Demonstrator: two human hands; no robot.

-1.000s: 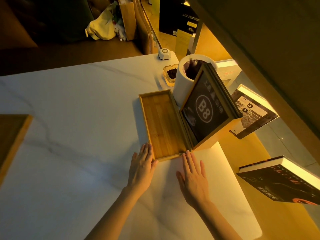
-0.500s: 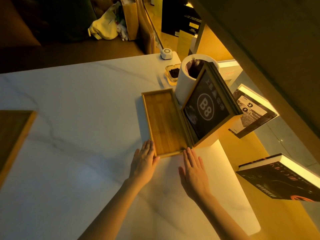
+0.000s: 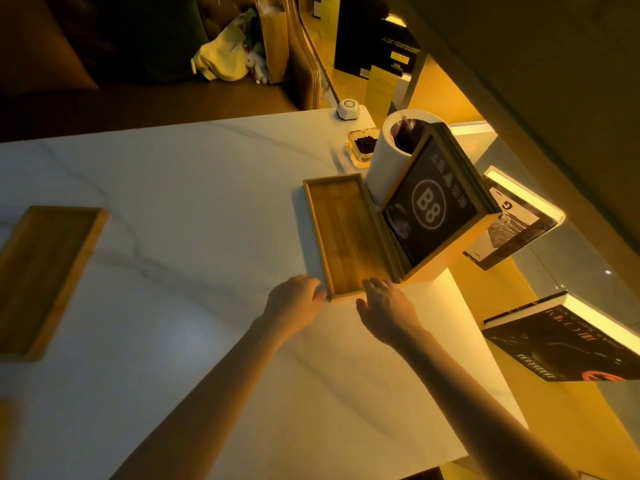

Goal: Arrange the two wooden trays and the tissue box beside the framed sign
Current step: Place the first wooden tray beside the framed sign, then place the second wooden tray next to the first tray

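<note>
A long empty wooden tray (image 3: 346, 233) lies on the white marble table (image 3: 194, 209), its right side against the framed sign (image 3: 433, 206), a dark panel marked B8 in a wooden frame leaning to the right. My left hand (image 3: 294, 299) touches the tray's near left corner with curled fingers. My right hand (image 3: 388, 306) rests at the tray's near edge, fingers together and flat. A second wooden tray (image 3: 45, 271) lies far left on the table. I see no tissue box.
Behind the sign stand a white cylindrical bin (image 3: 394, 157), a glass ashtray (image 3: 363, 147) and a small white device (image 3: 348, 109). Books (image 3: 568, 344) sit on lit shelves past the table's right edge. A bag (image 3: 225, 57) lies on the floor beyond.
The view has swung left, bringing more of the second tray into sight. Both hands have shifted slightly up to the near end of the first tray, the left fingers curling at its corner.
</note>
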